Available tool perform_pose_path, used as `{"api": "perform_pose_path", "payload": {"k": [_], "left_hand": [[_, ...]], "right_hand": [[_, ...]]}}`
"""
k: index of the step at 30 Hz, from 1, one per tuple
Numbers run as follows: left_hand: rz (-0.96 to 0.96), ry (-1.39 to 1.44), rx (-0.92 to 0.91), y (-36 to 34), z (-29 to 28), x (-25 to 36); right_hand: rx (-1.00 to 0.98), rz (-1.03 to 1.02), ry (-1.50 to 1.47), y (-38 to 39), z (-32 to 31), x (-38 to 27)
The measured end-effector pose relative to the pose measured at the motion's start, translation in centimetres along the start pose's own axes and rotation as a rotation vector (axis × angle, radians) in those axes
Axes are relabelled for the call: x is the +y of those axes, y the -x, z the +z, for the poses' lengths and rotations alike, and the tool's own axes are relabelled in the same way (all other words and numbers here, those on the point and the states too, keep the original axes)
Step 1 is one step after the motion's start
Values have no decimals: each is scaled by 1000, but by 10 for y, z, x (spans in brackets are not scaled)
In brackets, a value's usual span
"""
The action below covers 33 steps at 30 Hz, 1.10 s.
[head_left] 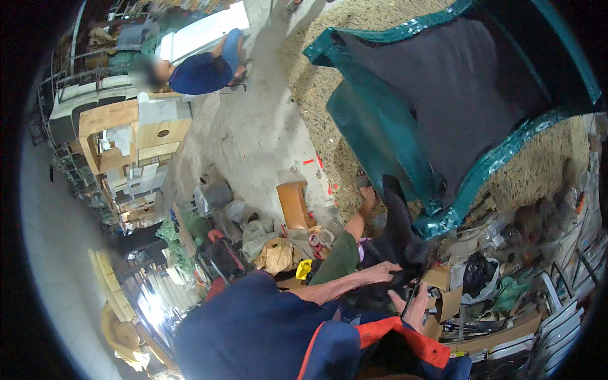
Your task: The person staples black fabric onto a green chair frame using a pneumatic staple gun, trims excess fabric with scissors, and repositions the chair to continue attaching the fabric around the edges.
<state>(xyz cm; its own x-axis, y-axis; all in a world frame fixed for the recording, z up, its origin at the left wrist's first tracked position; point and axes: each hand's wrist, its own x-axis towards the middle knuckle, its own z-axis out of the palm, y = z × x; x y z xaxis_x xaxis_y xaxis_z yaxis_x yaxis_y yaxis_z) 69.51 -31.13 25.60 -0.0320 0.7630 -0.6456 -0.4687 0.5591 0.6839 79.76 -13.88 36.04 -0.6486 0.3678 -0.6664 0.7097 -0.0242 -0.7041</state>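
Observation:
A large upholstered piece with shiny teal covering [373, 133] and a dark cloth panel [449, 95] lies in front of me, to the right. From its near corner, loose black material [396, 231] runs down to my lap. My left hand [383, 272] is closed on this black material, its fingertips partly hidden in the folds. Close by on the right, my right hand [416, 308] has its thumb and fingers around a thin dark edge or strip; I cannot make out whether that is the same material or a tool.
A speckled tan mat [316, 88] lies under the teal piece. An orange-brown padded block [294, 204], tape rolls [322, 238] and a yellow item [304, 268] lie left of my leg. Cardboard boxes [453, 303] and a black bag [479, 273] crowd the right. A person [201, 73] crouches at the far left.

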Motion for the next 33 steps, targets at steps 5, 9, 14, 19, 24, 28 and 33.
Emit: {"api": "perform_pose_path", "payload": {"k": [5, 9, 14, 19, 24, 28, 33], "left_hand": [[-250, -62, -147, -50, 48, 67], [-7, -206, 244, -85, 58, 96], [-304, 107, 392, -81, 17, 102], [-463, -65, 557, -44, -39, 93], [-515, -86, 596, -20, -75, 86], [-530, -62, 498, -29, -67, 75], [-537, -54, 325, -41, -43, 66]], "right_hand": [[151, 43, -206, -6, -53, 92], [436, 3, 241, -25, -88, 207], [521, 579, 421, -65, -130, 336], [463, 863, 570, -59, -150, 400], [524, 721, 359, -70, -133, 391], [533, 910, 321, -68, -123, 356], [719, 801, 238, -15, -135, 334]]}}
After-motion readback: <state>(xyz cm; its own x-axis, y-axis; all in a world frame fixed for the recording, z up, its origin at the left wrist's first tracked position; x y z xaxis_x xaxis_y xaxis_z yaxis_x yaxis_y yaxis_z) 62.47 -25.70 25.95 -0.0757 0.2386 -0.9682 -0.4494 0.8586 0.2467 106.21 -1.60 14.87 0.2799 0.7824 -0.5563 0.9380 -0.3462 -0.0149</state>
